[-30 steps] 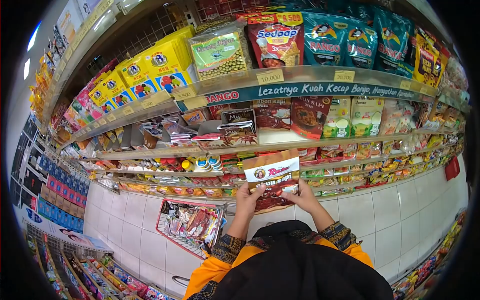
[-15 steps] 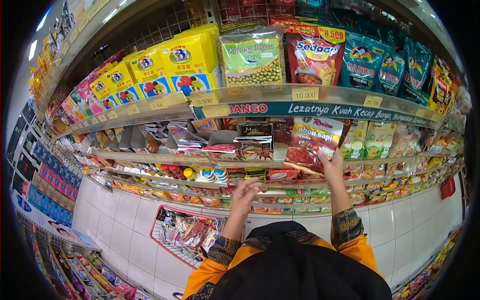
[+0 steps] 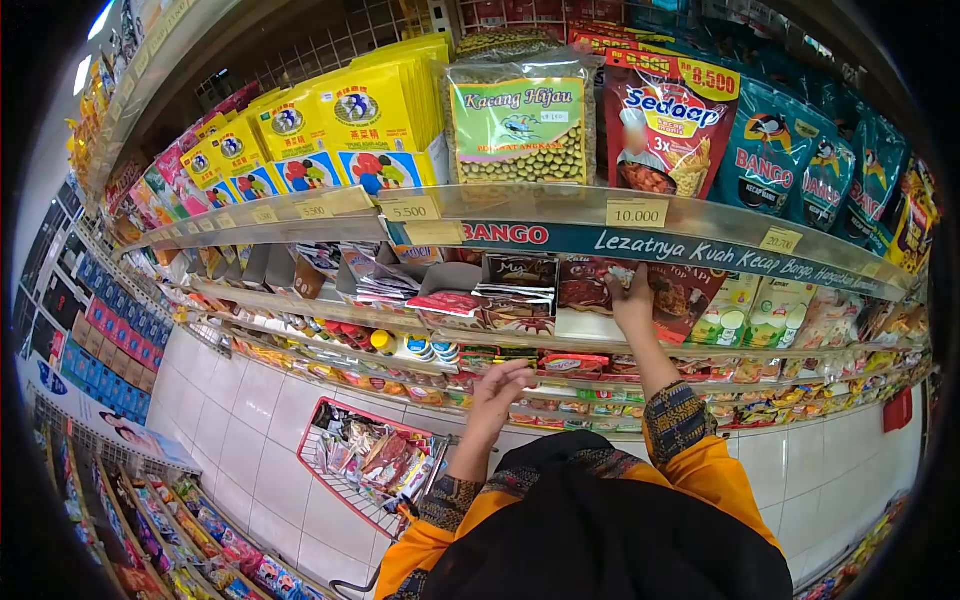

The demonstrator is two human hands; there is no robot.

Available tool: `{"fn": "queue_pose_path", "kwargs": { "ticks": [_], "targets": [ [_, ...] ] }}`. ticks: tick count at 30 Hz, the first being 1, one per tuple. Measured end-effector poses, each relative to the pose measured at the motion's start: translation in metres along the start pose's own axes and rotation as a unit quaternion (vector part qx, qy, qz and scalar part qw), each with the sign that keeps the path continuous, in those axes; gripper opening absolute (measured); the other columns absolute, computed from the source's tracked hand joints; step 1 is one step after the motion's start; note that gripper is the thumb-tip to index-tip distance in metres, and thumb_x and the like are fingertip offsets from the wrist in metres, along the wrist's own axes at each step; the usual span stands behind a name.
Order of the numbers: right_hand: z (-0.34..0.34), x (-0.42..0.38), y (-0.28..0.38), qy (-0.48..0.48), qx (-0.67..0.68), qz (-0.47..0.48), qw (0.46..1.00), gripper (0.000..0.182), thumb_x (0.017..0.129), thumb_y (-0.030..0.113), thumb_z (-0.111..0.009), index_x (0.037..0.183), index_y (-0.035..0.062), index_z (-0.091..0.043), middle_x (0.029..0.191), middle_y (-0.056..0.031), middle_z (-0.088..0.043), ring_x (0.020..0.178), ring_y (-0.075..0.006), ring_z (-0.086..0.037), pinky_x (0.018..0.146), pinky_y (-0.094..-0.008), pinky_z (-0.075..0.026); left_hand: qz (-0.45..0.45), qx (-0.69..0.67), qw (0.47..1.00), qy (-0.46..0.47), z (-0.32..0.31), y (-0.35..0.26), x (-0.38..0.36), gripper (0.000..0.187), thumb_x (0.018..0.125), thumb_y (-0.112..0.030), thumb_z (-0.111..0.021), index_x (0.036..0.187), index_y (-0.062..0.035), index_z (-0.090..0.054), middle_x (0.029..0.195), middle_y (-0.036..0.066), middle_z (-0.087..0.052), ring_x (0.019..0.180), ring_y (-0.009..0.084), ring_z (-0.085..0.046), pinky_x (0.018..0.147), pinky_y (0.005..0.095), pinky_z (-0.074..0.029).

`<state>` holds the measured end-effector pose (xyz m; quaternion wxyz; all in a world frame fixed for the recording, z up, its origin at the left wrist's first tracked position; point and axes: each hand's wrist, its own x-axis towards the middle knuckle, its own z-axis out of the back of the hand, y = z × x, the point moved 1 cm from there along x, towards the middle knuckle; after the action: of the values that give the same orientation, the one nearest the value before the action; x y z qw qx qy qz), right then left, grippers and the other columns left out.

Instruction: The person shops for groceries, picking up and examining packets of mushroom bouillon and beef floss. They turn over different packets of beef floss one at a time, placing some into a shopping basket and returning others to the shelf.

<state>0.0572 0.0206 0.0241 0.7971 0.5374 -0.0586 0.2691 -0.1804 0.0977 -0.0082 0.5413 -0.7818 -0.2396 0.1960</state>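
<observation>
On the shelf under the BANGO strip, my right hand (image 3: pixel 632 300) pinches the edge of a red-brown food packet (image 3: pixel 584 286). Its fingertips are partly in the shade of the shelf above. Another dark red packet (image 3: pixel 688 292) stands just right of that hand. Lower and to the left, my left hand (image 3: pixel 497 397) hangs in front of the lower shelves, its fingers loosely bent and apart, with nothing in it. Brown My packets (image 3: pixel 518 272) stand left of the pinched packet.
A red-rimmed shopping cart (image 3: pixel 312 432) full of packets is on the tiled floor at lower left. The price rail (image 3: pixel 560 205) juts out above my right hand. Above it are yellow packets (image 3: pixel 355 110), a Kacang Hijau bag (image 3: pixel 520 125) and BANGO pouches (image 3: pixel 770 150).
My right hand has moved forward and slightly left, taking the packet from in front of the shelf into it. The view has shifted nearer the shelves. My left hand stays much the same.
</observation>
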Motion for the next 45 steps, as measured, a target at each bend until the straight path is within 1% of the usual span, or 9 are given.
{"fn": "queue_pose_path", "kwargs": {
  "ticks": [9, 12, 14, 17, 18, 21, 28, 37, 45],
  "targets": [
    [-0.012, -0.008, -0.008, 0.021, -0.067, 0.073, 0.995, 0.063, 0.063, 0.006, -0.063, 0.109, -0.0093, -0.024, 0.094, -0.0298, -0.045, 0.086, -0.0432, -0.047, 0.073, -0.0409, -0.039, -0.076, 0.161, 0.967, 0.184, -0.065, -0.007, 0.039, 0.037, 0.080, -0.010, -0.050, 0.115, -0.0010, -0.039, 0.111, 0.011, -0.046, 0.101, 0.0184, -0.047, 0.084, 0.0289, -0.040],
    [-0.016, -0.016, -0.003, -0.070, -0.167, 0.119, 0.976, 0.061, 0.064, 0.005, -0.060, 0.112, -0.0076, -0.026, 0.101, -0.0286, -0.041, 0.088, -0.0416, -0.044, 0.075, -0.0416, -0.038, -0.164, 0.236, 0.944, 0.164, -0.090, -0.012, 0.057, 0.043, 0.079, -0.013, -0.051, 0.117, 0.0002, -0.035, 0.121, 0.017, -0.034, 0.109, 0.0247, -0.039, 0.086, 0.0324, -0.037],
    [-0.016, -0.020, -0.005, -0.121, -0.231, 0.131, 0.956, 0.060, 0.064, 0.005, -0.058, 0.115, -0.0060, -0.028, 0.104, -0.0277, -0.039, 0.089, -0.0408, -0.043, 0.076, -0.0423, -0.038, -0.236, 0.305, 0.919, 0.082, -0.099, -0.009, 0.073, 0.048, 0.079, -0.019, -0.050, 0.119, 0.0007, -0.032, 0.125, 0.023, -0.024, 0.112, 0.0344, -0.032, 0.092, 0.0392, -0.029],
    [-0.014, -0.025, -0.004, -0.210, -0.281, 0.216, 0.911, 0.053, 0.066, 0.006, -0.054, 0.115, -0.0017, -0.034, 0.108, -0.0250, -0.036, 0.090, -0.0384, -0.041, 0.078, -0.0438, -0.037, -0.295, 0.403, 0.866, -0.013, -0.108, -0.010, 0.094, 0.050, 0.083, -0.025, -0.045, 0.123, -0.0009, -0.028, 0.128, 0.025, -0.017, 0.119, 0.0368, -0.019, 0.097, 0.0424, -0.018],
    [-0.012, -0.025, 0.001, -0.162, -0.278, 0.189, 0.928, 0.050, 0.068, 0.007, -0.053, 0.114, -0.0007, -0.036, 0.107, -0.0241, -0.036, 0.092, -0.0388, -0.040, 0.078, -0.0440, -0.037, -0.266, 0.404, 0.875, -0.012, -0.107, -0.007, 0.105, 0.057, 0.083, -0.033, -0.041, 0.124, 0.0025, -0.024, 0.128, 0.032, -0.012, 0.117, 0.0442, -0.019, 0.096, 0.0443, -0.016],
    [-0.013, -0.025, 0.006, -0.120, -0.234, 0.161, 0.951, 0.044, 0.070, 0.009, -0.052, 0.111, 0.0001, -0.039, 0.107, -0.0226, -0.037, 0.096, -0.0391, -0.039, 0.079, -0.0437, -0.037, -0.203, 0.382, 0.902, -0.013, -0.110, -0.006, 0.115, 0.062, 0.084, -0.040, -0.036, 0.125, 0.0036, -0.021, 0.129, 0.033, -0.006, 0.119, 0.0455, -0.010, 0.097, 0.0460, -0.012],
    [-0.019, -0.018, 0.007, -0.105, -0.084, 0.093, 0.987, 0.035, 0.073, 0.010, -0.050, 0.105, 0.0007, -0.042, 0.100, -0.0238, -0.037, 0.092, -0.0409, -0.044, 0.072, -0.0405, -0.043, -0.263, 0.408, 0.874, -0.008, -0.117, 0.005, 0.124, 0.067, 0.084, -0.046, -0.031, 0.126, 0.0041, -0.017, 0.129, 0.033, -0.001, 0.118, 0.0500, 0.002, 0.096, 0.0519, -0.005],
    [-0.021, -0.019, -0.007, -0.052, -0.119, 0.011, 0.991, 0.029, 0.076, 0.011, -0.047, 0.102, -0.0004, -0.042, 0.094, -0.0240, -0.039, 0.080, -0.0402, -0.047, 0.064, -0.0417, -0.044, -0.258, 0.412, 0.874, 0.007, -0.117, 0.012, 0.133, 0.062, 0.086, -0.045, -0.022, 0.128, 0.0008, -0.018, 0.132, 0.029, -0.002, 0.120, 0.0465, 0.009, 0.097, 0.0486, 0.002],
    [0.002, -0.036, 0.012, -0.122, -0.175, 0.110, 0.971, 0.023, 0.072, 0.006, -0.048, 0.093, -0.0037, -0.051, 0.088, -0.0230, -0.045, 0.082, -0.0374, -0.048, 0.072, -0.0414, -0.040, -0.263, 0.412, 0.872, 0.017, -0.107, 0.009, 0.131, 0.062, 0.085, -0.043, -0.028, 0.127, 0.0024, -0.019, 0.133, 0.027, -0.004, 0.121, 0.0446, 0.003, 0.098, 0.0477, -0.003]
  ]
}}
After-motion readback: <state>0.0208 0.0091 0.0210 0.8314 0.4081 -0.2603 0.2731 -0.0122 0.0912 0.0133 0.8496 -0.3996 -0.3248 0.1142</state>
